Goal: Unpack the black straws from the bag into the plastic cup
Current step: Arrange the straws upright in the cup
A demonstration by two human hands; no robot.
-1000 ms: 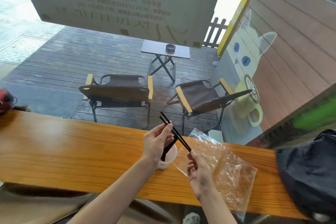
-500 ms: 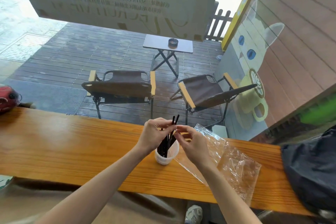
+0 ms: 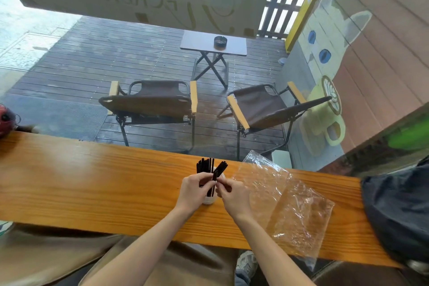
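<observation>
Several black straws stand upright in a small white plastic cup on the wooden counter. My left hand pinches the bundle from the left. From the right, my right hand pinches the same straws, and the fingertips of both hands meet just above the cup's rim. The hands hide most of the cup. The clear plastic bag lies flat and crumpled on the counter to the right of my right hand; no straws show in it.
A dark fabric bag sits on the counter's right end. A red object rests at the far left edge. Beyond a glass pane lie a deck with two folding chairs and a small table.
Two straws held up between my hands a second ago went down into the cup. Both hands have since closed in on the bundle at the cup's rim.
</observation>
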